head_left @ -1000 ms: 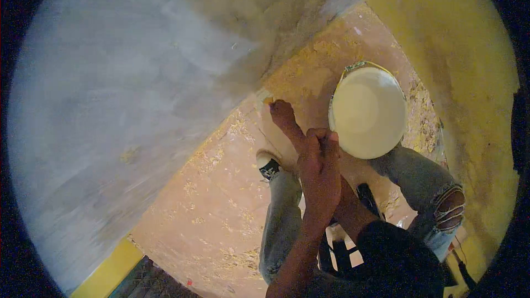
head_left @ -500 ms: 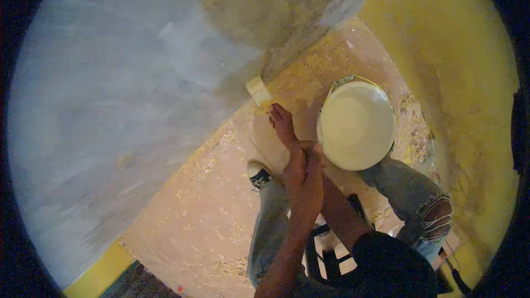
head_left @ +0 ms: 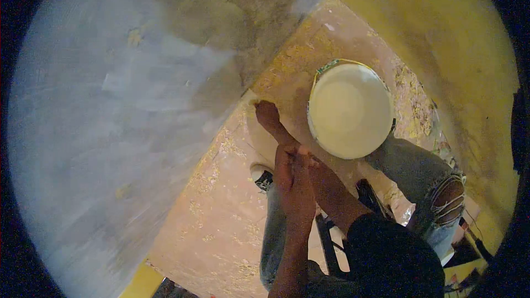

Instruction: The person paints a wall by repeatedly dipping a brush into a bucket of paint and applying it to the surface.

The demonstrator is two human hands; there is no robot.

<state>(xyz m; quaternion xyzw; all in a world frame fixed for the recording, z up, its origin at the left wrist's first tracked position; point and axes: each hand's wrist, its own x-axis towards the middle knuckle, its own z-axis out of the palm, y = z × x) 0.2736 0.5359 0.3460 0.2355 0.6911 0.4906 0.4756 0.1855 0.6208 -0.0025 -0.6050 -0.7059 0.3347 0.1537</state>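
My right hand (head_left: 268,115) reaches out low beside the wall's bottom edge, its fingers closed. A flat paintbrush (head_left: 253,101) with a pale broad head is in it, mostly hidden now behind the fingers. My left hand (head_left: 292,168) lies across my right forearm, fingers curled; I cannot tell whether it holds anything. Right of both hands is a round bucket (head_left: 350,111) with cream-white paint inside and a wire handle lying along its rim. It sits close in front of my right knee.
A grey-white wall (head_left: 138,105) with a darker brownish patch (head_left: 221,11) fills the left. Paint-spattered floor (head_left: 215,209) lies below it. A yellow wall (head_left: 458,60) curves along the right. My shoe (head_left: 262,176) and the dark stool frame (head_left: 331,243) are beneath me.
My right hand has moved slightly left, and the brush head, plainly seen before against the wall's foot, is now mostly hidden. The view has turned a little; my left hand stays at the right forearm.
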